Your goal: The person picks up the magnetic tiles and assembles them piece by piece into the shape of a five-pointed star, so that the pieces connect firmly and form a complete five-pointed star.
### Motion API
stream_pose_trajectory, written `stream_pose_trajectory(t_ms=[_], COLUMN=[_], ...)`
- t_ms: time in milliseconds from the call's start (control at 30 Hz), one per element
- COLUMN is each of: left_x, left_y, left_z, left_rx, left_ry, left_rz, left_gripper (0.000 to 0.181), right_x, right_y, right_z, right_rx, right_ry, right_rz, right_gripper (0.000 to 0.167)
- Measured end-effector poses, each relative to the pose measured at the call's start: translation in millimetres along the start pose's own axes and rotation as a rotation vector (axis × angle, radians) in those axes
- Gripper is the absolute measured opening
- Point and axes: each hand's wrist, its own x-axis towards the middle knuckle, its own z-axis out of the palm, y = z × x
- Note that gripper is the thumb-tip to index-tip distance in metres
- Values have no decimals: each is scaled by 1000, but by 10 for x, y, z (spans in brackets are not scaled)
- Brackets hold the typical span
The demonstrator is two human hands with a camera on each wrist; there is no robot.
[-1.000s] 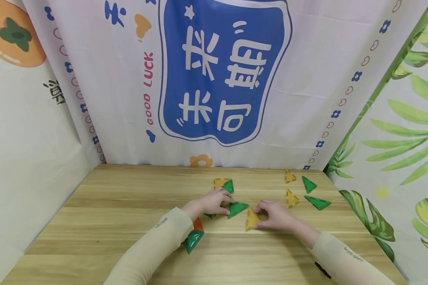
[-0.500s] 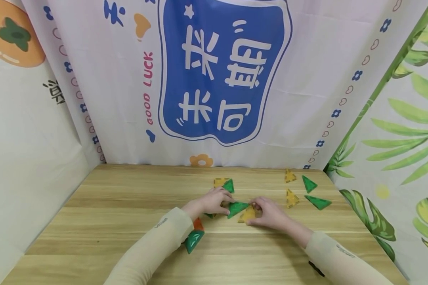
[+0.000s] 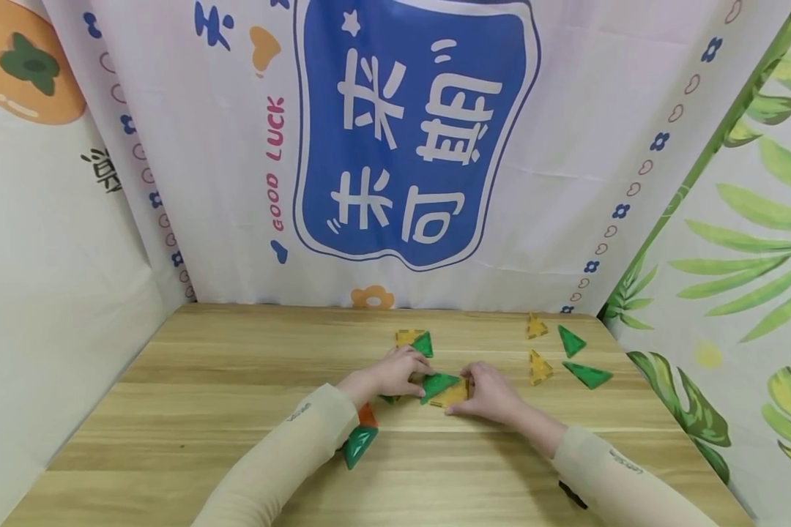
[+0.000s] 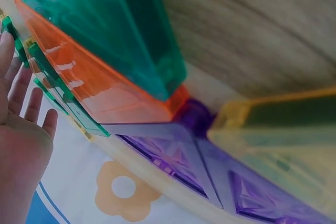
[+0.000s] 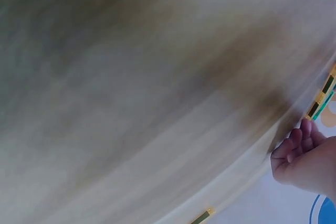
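Note:
My left hand (image 3: pixel 398 372) holds a green triangular magnetic tile (image 3: pixel 439 384) flat on the table, thumb and fingers at its left side. From the right, my right hand (image 3: pixel 491 394) pinches a yellow triangular magnetic tile (image 3: pixel 457 394) between thumb and fingers. The yellow tile lies against the green one's slanted edge; whether they overlap slightly I cannot tell. In the right wrist view, the yellow tile (image 5: pixel 321 98) shows edge-on at the fingertips. Behind the left hand sit another yellow tile (image 3: pixel 407 337) and a small green tile (image 3: pixel 422 343). More tiles are partly hidden under that hand.
Near the left sleeve are an orange tile (image 3: pixel 367 416) and a dark green tile (image 3: pixel 359 445). Purple tiles (image 4: pixel 163 156) and a blurred yellow one (image 4: pixel 283 140) show in the left wrist view. Yellow tiles (image 3: pixel 539 367) and green tiles (image 3: pixel 587 374) lie at the back right.
My right hand has moved left, turning the yellow tile and bringing it up against the green tile. The left hand and its green tile have stayed in place.

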Motion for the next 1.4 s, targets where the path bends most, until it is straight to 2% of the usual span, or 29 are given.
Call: stream_pose_trajectory(t_ms=[300, 500, 600, 733, 833, 1000, 1167, 1400], left_x=[19, -20, -54, -108, -149, -217, -254, -265], left_y=[-12, 8, 32, 62, 68, 47, 41, 52], left_z=[-5, 10, 36, 58, 50, 26, 12, 6], left_rx=[31, 41, 42, 51, 59, 64, 80, 103], left_ry=[7, 14, 10, -4, -10, -31, -31, -18], left_rz=[2, 12, 66, 126, 130, 139, 194, 222], left_gripper=[46, 47, 47, 43, 41, 41, 41, 41], right_x=[4, -4, -22, -54, -70, -112, -148, -130], right_y=[-78, -9, 119, 376, 592, 941, 1235, 1404], right_z=[14, -41, -142, -320, -460, -661, -750, -762], right_rx=[-11, 56, 72, -7, -60, -103, -139, -130], right_ry=[11, -22, -26, 15, 45, 44, 19, -26], right_rz=[39, 53, 60, 31, 16, 9, 15, 30], right_gripper=[85, 92, 91, 81, 73, 67, 66, 65])
